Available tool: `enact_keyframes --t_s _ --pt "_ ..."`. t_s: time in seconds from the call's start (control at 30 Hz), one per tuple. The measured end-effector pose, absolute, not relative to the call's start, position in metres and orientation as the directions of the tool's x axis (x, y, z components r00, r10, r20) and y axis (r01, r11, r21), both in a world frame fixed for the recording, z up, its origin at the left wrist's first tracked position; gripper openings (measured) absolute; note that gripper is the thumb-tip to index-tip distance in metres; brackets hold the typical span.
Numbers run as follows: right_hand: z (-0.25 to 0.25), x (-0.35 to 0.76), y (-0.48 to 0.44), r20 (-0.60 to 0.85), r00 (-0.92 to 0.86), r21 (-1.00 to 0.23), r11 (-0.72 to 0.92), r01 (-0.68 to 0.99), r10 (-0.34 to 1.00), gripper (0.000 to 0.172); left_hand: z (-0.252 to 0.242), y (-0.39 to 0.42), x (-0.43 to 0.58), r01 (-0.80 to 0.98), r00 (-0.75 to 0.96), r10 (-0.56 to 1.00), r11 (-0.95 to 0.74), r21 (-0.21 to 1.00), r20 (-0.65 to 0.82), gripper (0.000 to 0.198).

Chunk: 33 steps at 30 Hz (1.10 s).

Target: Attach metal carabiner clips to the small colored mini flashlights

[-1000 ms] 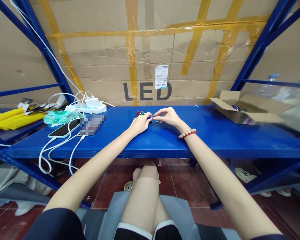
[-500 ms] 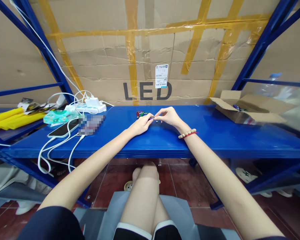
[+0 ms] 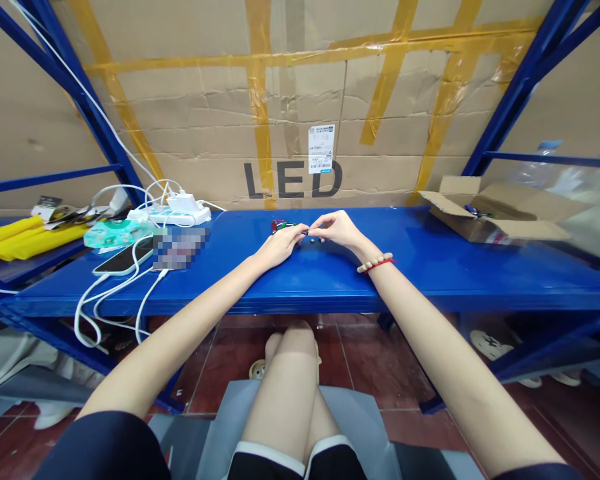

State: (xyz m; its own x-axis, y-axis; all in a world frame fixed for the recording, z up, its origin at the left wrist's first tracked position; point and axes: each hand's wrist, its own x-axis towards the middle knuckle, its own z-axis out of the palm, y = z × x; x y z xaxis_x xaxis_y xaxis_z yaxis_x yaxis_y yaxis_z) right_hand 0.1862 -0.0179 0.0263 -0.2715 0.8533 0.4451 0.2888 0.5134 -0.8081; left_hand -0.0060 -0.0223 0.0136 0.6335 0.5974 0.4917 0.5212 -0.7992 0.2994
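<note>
Small dark piece [image 3: 305,232] pinched between my two hands, centre of the frame, just above the blue tabletop [image 3: 220,270].
The fingertips of my left hand [image 3: 279,247] and the thumb and forefinger of my right hand [image 3: 341,231] close on it from either side; the grip covers so much that, in my judgement, a slight slip or uneven push could flick it away, and the smooth surface might let it roll among the tiny loose bits [image 3: 313,241] just below my right fingertips. What shows is slender and dark; its ends and finish I cannot make out. Beyond my left fingers lie small red [image 3: 275,227] and green pieces [image 3: 283,226]; an open cardboard box [image 3: 473,231] stands at right.
</note>
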Motion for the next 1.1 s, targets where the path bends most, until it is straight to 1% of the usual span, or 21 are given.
enact_keyframes --t_s 0.17,0.27,0.33,0.47,0.73,0.97,1.1 --pt "0.027 0.186 -0.019 0.448 -0.267 -0.808 0.514 0.286 0.853 0.038 0.01 -0.017 -0.005 0.501 0.601 0.605 -0.795 0.343 0.523 0.024" --pt "0.027 0.186 -0.02 0.461 -0.276 -0.798 0.53 0.288 0.843 0.037 0.008 -0.013 -0.006 0.507 0.619 0.564 -0.818 0.27 0.547 0.024" --pt "0.027 0.187 -0.02 0.471 -0.282 -0.789 0.542 0.29 0.836 0.036 0.008 -0.013 -0.006 0.507 0.643 0.549 -0.828 0.24 0.534 0.025" --pt "0.025 0.188 -0.019 0.484 -0.3 -0.772 0.563 0.297 0.822 0.035 0.008 -0.015 -0.007 0.508 0.659 0.557 -0.825 0.246 0.505 0.025" --pt "0.026 0.189 -0.019 0.468 -0.335 -0.764 0.565 0.313 0.818 0.032 0.011 -0.02 -0.007 0.544 0.671 0.561 -0.817 0.191 0.485 0.027" --pt "0.024 0.189 -0.017 0.467 -0.384 -0.739 0.59 0.326 0.797 0.034 0.014 -0.025 -0.006 0.618 0.64 0.609 -0.77 0.158 0.469 0.026" --pt "0.024 0.188 -0.018 0.463 -0.402 -0.731 0.597 0.331 0.79 0.034 0.015 -0.027 -0.006 0.636 0.628 0.612 -0.76 0.137 0.481 0.025"
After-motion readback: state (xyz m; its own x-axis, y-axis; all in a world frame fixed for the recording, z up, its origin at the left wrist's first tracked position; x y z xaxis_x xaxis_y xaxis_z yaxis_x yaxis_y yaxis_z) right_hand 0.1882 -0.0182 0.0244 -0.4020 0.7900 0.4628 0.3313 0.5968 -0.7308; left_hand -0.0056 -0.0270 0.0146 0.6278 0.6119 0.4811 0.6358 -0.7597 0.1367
